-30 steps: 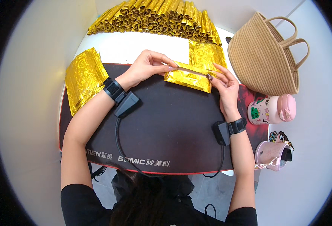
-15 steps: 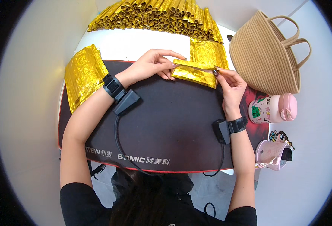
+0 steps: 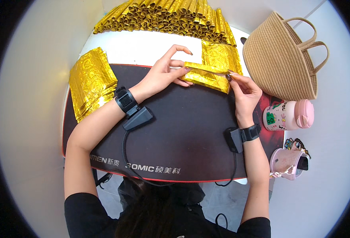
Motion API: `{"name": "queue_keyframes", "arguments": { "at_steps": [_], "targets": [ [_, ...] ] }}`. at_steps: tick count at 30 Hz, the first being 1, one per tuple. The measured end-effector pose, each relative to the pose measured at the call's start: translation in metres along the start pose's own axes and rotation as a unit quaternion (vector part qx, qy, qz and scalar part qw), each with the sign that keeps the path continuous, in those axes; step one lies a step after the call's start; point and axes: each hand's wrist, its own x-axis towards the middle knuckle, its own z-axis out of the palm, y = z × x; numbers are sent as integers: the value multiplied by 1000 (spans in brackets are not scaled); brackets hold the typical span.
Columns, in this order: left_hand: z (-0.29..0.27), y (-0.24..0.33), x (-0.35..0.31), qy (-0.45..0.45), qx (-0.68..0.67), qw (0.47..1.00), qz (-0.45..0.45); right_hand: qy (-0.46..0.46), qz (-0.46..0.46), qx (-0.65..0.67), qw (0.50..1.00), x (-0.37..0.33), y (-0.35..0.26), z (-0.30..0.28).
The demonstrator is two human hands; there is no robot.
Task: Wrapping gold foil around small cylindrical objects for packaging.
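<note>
A sheet of gold foil paper (image 3: 208,80) is stretched sideways between my hands over the far edge of the dark mat, its long edge folded up with a gap under the fold. The left end is pinched by my left hand (image 3: 167,72), thumb on top and index finger raised off the paper. At the other end my right hand (image 3: 246,90) grips the corner between thumb and fingers. Just behind it lies a flat stack of gold foil paper (image 3: 222,54). Nearer my left forearm is a second, fanned stack of gold foil sheets (image 3: 91,81).
A pile of rolled gold foil tubes (image 3: 167,19) lines the back of the table. To the right stand a woven basket (image 3: 276,59) with handles, a pink-lidded bottle (image 3: 282,116) and a pale pink cup (image 3: 282,160). Cables from both wrist devices cross the dark mat (image 3: 179,135).
My left hand has shifted slightly right, and its index finger has lifted off the fold. The right hand has barely moved and keeps its corner.
</note>
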Motion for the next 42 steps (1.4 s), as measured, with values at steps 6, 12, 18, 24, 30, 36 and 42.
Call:
{"name": "queue_keyframes", "arguments": {
  "at_steps": [6, 12, 18, 24, 30, 36, 42],
  "targets": [
    [-2, 10, -2, -76, 52, 993, -75, 8, -7, -7, 1000, 0, 1, 0],
    [0, 13, -2, -58, 35, 994, -90, 10, -3, 3, 1000, 0, 1, 0],
    [-2, 9, -1, -53, 3, 995, -83, 9, -25, 2, 1000, 0, 3, -2],
    [-3, 10, 0, -32, -9, 996, -86, -12, 6, 14, 1000, 1, -4, 2],
    [-6, 9, 0, -32, -6, 996, -78, -21, 138, 191, 972, 5, -12, 9],
    [-3, 12, 0, -13, -30, 996, -80, -88, 145, 158, 973, 4, 2, -2],
    [-10, 7, 2, -11, -37, 996, -78, -109, 143, 165, 970, 4, -5, 1]
  ]
}}
